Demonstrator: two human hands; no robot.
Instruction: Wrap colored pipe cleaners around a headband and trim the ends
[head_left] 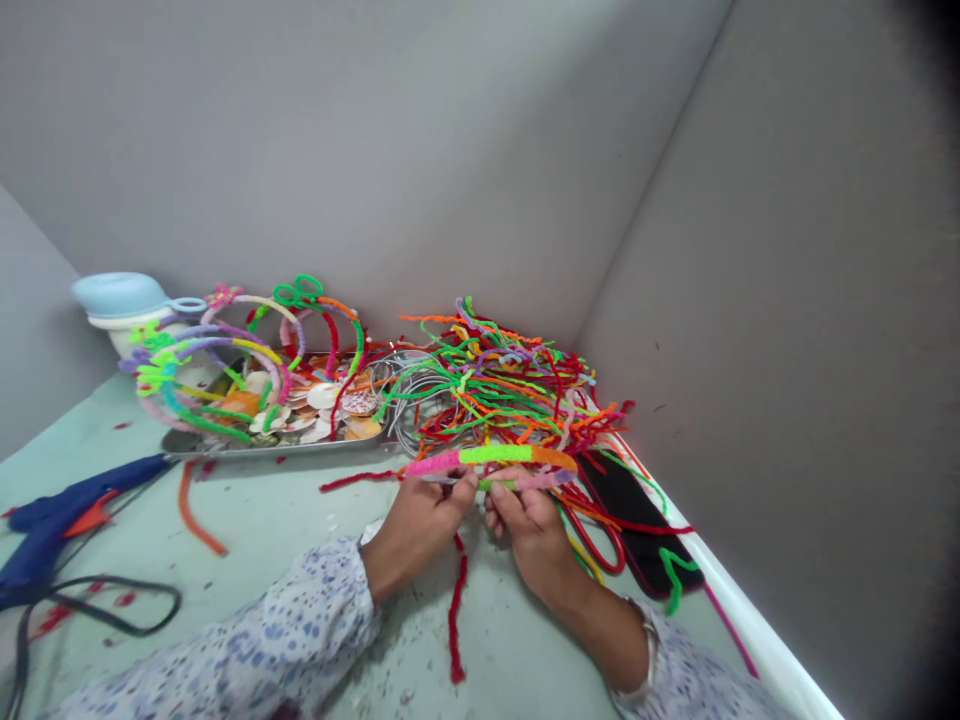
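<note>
Both my hands hold a curved band wrapped in pipe cleaners, pink at its left, green in the middle, orange at its right. My left hand pinches the band near its pink end, fingers closed. My right hand grips the band's lower part, where a pale pink and green pipe cleaner runs along it. A loose red pipe cleaner lies on the table between my wrists.
A heap of loose pipe cleaners fills the corner. A metal tray holds shells and finished bands. A blue glue gun with its cord lies left. A black phone lies right, a blue-lidded pot at back left.
</note>
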